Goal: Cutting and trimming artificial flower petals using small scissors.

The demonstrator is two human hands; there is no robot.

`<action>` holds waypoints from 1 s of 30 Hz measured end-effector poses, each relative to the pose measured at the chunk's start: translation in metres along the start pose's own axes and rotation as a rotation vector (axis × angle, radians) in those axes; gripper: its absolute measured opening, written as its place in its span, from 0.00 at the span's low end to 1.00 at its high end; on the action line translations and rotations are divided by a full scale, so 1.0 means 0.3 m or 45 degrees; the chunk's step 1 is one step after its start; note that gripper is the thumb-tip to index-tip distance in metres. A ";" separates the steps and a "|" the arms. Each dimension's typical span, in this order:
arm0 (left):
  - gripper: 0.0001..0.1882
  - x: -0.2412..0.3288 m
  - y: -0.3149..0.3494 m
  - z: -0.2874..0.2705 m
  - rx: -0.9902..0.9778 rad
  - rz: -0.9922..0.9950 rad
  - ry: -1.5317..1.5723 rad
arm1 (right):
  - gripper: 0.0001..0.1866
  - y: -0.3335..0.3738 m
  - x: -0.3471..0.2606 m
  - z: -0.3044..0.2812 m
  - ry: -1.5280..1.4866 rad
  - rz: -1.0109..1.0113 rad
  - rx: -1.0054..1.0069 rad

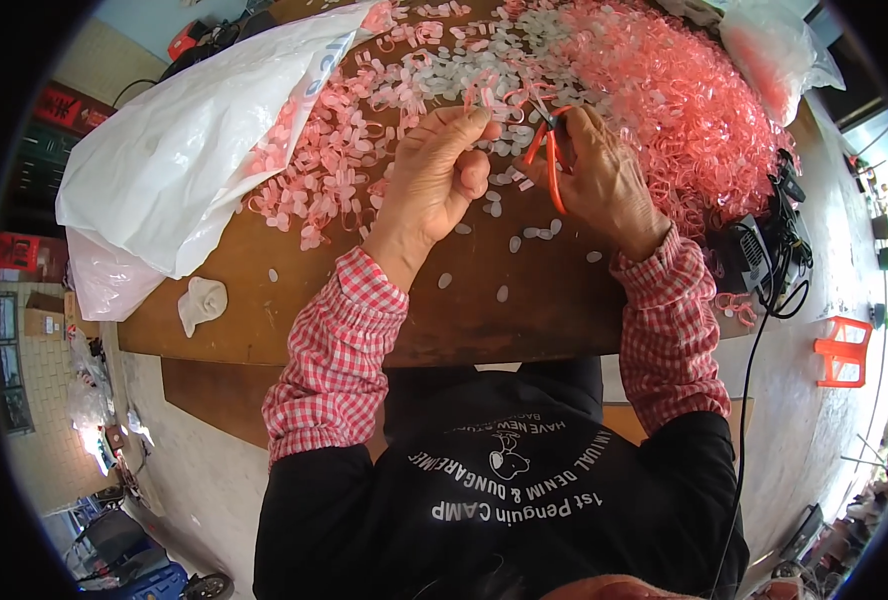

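My left hand (426,182) is closed in a pinch above the brown table (364,320), with a small pink plastic piece (486,98) at its fingertips. My right hand (609,180) is wrapped round orange-handled scissors (556,180), whose blades point up and left toward that piece. Behind both hands lies a large heap of translucent pink plastic loops (674,110). Flat pink pieces (329,170) spread to the left of my left hand. Clear oval bits (504,50) are scattered at the back, and a few lie on the table in front of me.
A big white plastic bag (184,140) spills pink pieces at the left. A crumpled pale cloth (202,303) lies near the front left edge. At the right sit a dark device (749,250) and black cables; a clear bag (779,60) stands behind. An orange stool (844,352) is on the floor.
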State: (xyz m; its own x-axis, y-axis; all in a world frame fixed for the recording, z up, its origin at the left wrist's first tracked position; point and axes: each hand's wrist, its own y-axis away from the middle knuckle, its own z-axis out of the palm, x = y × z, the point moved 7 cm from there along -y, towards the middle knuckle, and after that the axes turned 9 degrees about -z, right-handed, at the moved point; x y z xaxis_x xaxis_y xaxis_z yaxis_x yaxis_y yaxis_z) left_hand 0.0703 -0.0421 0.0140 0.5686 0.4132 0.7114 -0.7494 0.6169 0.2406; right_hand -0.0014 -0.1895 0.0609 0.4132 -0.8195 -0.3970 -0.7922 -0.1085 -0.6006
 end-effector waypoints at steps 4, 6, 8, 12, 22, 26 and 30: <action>0.07 -0.019 -0.007 0.017 -0.089 -0.064 0.075 | 0.26 0.003 -0.022 0.016 0.151 -0.226 0.034; 0.07 -0.032 -0.007 0.026 -0.109 -0.092 0.078 | 0.26 0.007 -0.016 0.037 0.185 -0.235 0.002; 0.08 -0.036 -0.002 0.039 -0.136 -0.083 0.076 | 0.25 0.011 -0.019 0.049 0.219 -0.237 -0.029; 0.10 -0.048 -0.005 0.040 -0.214 -0.138 0.063 | 0.23 0.021 -0.005 0.063 0.094 -0.179 -0.045; 0.09 -0.075 -0.013 0.025 -0.114 -0.129 -0.011 | 0.16 0.026 -0.010 0.077 0.244 0.013 -0.121; 0.10 -0.062 -0.009 0.020 -0.057 -0.106 -0.025 | 0.14 0.031 -0.008 0.083 0.281 -0.038 -0.129; 0.11 -0.054 -0.022 0.005 -0.046 -0.083 -0.087 | 0.12 0.032 -0.008 0.075 0.153 -0.075 -0.128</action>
State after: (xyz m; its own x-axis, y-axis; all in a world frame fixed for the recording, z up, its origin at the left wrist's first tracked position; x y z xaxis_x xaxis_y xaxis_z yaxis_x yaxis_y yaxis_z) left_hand 0.0655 -0.0537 0.0018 0.5902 0.3254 0.7388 -0.6982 0.6651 0.2647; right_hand 0.0001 -0.1760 0.0404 0.4086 -0.8708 -0.2735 -0.8115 -0.2095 -0.5455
